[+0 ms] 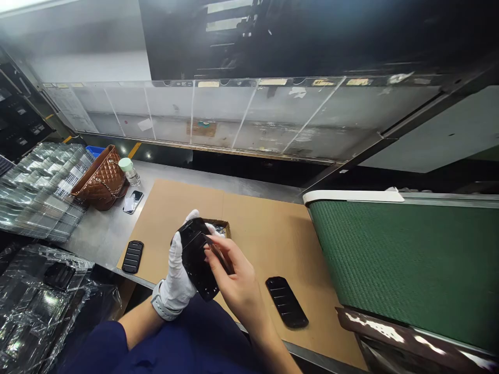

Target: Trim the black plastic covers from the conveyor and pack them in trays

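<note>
In my white-gloved left hand (177,275) is a black panel, like a phone's back cover (197,254), held tilted over the table's front edge. My bare right hand (237,280) pinches dark tweezers (223,258), their tip at the upper part of the cover's inner face. Whether a small part is in the tip I cannot tell. Partly hidden behind the cover is a small cardboard box (228,230) with little pieces in it. Ribbed black covers lie on either side, one to the left (133,256) and one to the right (287,302).
Brown cardboard (257,228) covers the metal table. A green conveyor belt (405,259) runs along the right. At the left are a brown quilted bag (103,179), a bottle with a pale green lid (129,171), a phone (133,202) and stacked clear plastic trays (42,192).
</note>
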### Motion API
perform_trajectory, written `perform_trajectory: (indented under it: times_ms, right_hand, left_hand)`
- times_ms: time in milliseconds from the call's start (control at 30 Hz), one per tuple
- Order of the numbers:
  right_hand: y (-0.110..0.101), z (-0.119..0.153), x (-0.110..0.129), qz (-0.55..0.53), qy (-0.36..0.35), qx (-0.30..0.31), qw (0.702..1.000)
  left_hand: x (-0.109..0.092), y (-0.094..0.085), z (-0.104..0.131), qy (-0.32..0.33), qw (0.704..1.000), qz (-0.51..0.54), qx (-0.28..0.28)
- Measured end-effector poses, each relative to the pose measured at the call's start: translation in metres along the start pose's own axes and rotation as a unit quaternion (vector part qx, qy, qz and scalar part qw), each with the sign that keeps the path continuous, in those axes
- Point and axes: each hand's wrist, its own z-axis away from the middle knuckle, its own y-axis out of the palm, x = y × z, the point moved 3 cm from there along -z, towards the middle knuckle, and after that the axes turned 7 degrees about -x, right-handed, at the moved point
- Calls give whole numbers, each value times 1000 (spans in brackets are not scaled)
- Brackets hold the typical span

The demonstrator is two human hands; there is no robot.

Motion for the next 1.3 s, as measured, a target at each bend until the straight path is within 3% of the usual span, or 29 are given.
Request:
perform_trajectory:
  times_ms: [200,467,733,933,1033,1100,1167,1233,1300]
  right_hand:
    - [3,-6,14,109,-111,66,986]
    - [9,-8,15,173,-149,44,973]
    - [11,-6,8,152,-134,23,979]
    - [15,-5,1,132,-96,18,986]
    - [8,-9,-25,74,-31,16,997]
    - [4,-13,-63,97,56,13,994]
    - [8,-14,-112,193,149,62,968]
    - [21,-9,-160,284,203,158,924]
    - [39,1,-199,329,235,208,890]
  left_hand:
    - [0,2,-2,65,998,-20,9]
    - [4,3,0,55,998,-29,31]
    - [10,-10,-4,28,998,-28,-50]
    - [12,-16,-9,39,997,-26,-64]
    - [-4,-26,-13,18,997,-17,-77]
    - [-19,-44,-16,-17,995,2,-96]
    - [-28,-71,-15,-74,990,11,-122]
    - [-27,-101,-9,-140,977,-18,-161]
    - [-23,-125,3,-130,963,-76,-222]
